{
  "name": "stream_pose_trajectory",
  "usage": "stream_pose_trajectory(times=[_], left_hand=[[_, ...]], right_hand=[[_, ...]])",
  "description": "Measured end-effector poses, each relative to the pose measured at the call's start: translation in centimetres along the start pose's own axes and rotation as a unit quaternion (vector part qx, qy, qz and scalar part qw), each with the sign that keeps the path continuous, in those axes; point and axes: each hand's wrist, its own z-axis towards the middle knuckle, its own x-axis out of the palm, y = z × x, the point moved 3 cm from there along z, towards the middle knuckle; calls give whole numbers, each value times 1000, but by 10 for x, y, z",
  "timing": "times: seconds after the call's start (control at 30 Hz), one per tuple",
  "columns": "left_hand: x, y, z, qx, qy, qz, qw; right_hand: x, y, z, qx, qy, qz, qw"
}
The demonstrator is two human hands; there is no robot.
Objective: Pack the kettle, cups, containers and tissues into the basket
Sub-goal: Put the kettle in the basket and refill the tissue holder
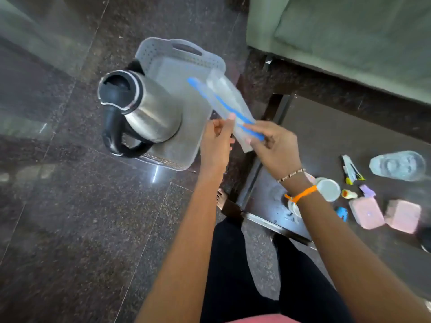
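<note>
A grey perforated basket (177, 51) stands on the dark stone floor. The steel kettle (149, 108) with its black handle sits in the basket's left half. Over the basket's right edge, my left hand (217, 141) and my right hand (274, 145) both hold a clear flat container with blue trim (225, 96), tilted. On the low dark table at right are two pink square containers (366, 213) (403, 215), a white cup (328, 190) and a clear plastic bag (396, 165).
The low table (349, 127) has a metal frame edge next to my legs. A green sofa (338, 31) stands behind it. Small items lie on the table: a striped packet (351, 170), a blue piece (342, 213), a purple piece (367, 191).
</note>
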Motion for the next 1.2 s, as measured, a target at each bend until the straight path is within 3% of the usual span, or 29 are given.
stream_pose_trajectory(times=[0.1,0.3,0.57,0.73,0.87,1.0,1.1,1.2], left_hand=[[37,23,-37,-26,18,36,999],[108,83,-117,-11,100,14,995],[188,109,-173,0,203,109,973],[208,116,-191,16,197,159,967],[208,120,-196,22,116,199,973],[209,118,-201,46,79,219,971],[221,117,-209,76,110,221,966],[238,118,-218,128,161,251,946]], right_hand=[[-41,-19,-53,19,16,-3,1000],[-130,-72,-129,99,-24,-3,995],[-220,-102,-172,62,-91,-185,976],[-240,-118,-177,125,-35,-230,965],[-259,-116,-185,138,-121,-211,960],[-275,-113,-189,155,-169,-276,933],[-277,-109,-189,113,-132,-311,934],[-268,-112,-190,86,-52,-258,961]])
